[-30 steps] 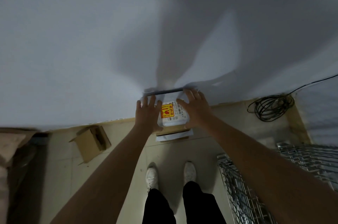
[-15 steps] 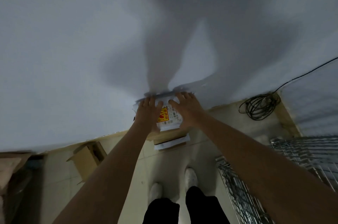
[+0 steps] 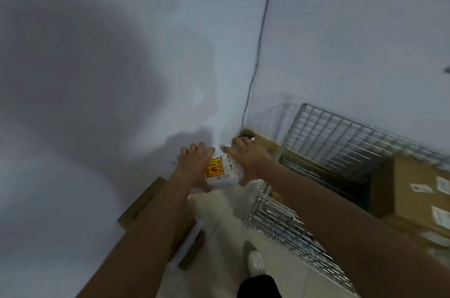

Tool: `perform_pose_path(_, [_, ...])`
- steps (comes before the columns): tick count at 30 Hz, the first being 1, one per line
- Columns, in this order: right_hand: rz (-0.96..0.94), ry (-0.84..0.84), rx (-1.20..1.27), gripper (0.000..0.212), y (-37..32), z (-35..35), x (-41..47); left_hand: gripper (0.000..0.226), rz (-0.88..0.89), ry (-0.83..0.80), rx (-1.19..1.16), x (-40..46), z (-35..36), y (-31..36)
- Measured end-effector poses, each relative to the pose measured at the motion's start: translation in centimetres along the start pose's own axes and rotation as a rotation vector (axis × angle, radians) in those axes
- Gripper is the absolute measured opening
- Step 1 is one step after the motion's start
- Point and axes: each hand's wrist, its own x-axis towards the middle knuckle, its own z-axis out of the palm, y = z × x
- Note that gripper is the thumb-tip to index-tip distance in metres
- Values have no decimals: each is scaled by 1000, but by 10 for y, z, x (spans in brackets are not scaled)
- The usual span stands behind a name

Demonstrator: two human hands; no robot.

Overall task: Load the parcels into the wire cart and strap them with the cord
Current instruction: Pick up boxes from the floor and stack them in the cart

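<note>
A white parcel point(image 3: 222, 172) with an orange and yellow label is held up in front of me between both hands. My left hand point(image 3: 193, 163) grips its left side and my right hand point(image 3: 247, 160) grips its right side, fingers wrapped over the far edge. The wire cart point(image 3: 323, 142) stands to the right against the wall, with brown cardboard boxes point(image 3: 418, 190) inside it. A coiled dark cord point(image 3: 246, 134) lies on the floor in the corner just beyond my right hand, mostly hidden.
A flat brown box with a white parcel point(image 3: 187, 246) lies on the floor below my left arm. A thin cable point(image 3: 259, 42) runs up the wall corner. My white shoe point(image 3: 255, 263) is on the tiled floor beside the cart.
Both hands have lifted the white parcel off the stack by the wall and swung it to the right toward the wire cart. The view has turned right with them.
</note>
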Motion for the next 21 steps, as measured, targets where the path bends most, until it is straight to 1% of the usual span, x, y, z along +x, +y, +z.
perform_pose_path(2, [126,-4,14,122,32,-2,-50,113,119,23,34,18,-27,43])
perform_pose_path(6, [369,-12,103,120,94,7,-156,112,357,46,90,46,-73,149])
perform_pose_path(11, [593,-57,180,117,158,41,-277,113,579,41,140,77,-94,288])
perform_pose_path(16, [771,-132,267,119,217,104,-374,113,726,-1,182,106,-84,425])
perform_pose_path(21, [800,-214,355,117,288,186,-442,111,783,-105,201,145,-53,548])
